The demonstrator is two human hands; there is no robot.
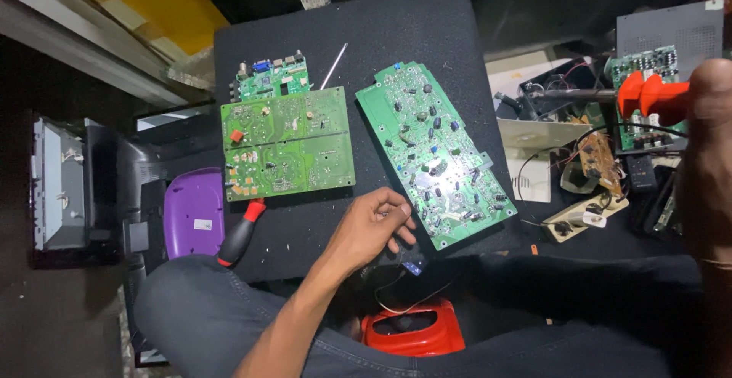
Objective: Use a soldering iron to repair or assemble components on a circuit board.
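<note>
On the black tabletop (427,27), I see my left hand (374,225) loosely curled, fingertips touching the near edge of the tilted green circuit board (431,149); my right hand (705,142) grips an orange-handled soldering iron (610,96) well right of it.

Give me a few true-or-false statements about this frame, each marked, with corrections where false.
1. The right hand holds a soldering iron with an orange handle. True.
2. The left hand grips the screwdriver. False: it rests at the tilted board; the screwdriver lies apart on the mat.
3. Two large green boards lie on the mat. True.
4. The purple thing sits on the tilted board. False: it is left of the mat.
</note>
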